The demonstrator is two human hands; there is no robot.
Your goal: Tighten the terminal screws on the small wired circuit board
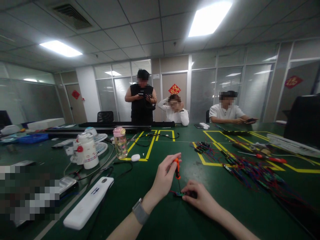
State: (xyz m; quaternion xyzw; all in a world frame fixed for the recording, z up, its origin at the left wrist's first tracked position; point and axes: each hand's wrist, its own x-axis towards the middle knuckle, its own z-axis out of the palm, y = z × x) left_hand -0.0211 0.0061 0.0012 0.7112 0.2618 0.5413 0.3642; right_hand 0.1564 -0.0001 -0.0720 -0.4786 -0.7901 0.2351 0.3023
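My left hand grips a small orange-handled screwdriver, held upright with its tip pointing down onto a tiny green circuit board on the green table. My right hand lies flat beside the board and pinches its right end against the table. Thin red and blue wires run out from the board's left side. A grey watch sits on my left wrist.
A heap of red, blue and black wired parts lies to the right, with a red screwdriver. At left are a white power strip, a white bottle, a clear pink-capped bottle. Three people are at the far end.
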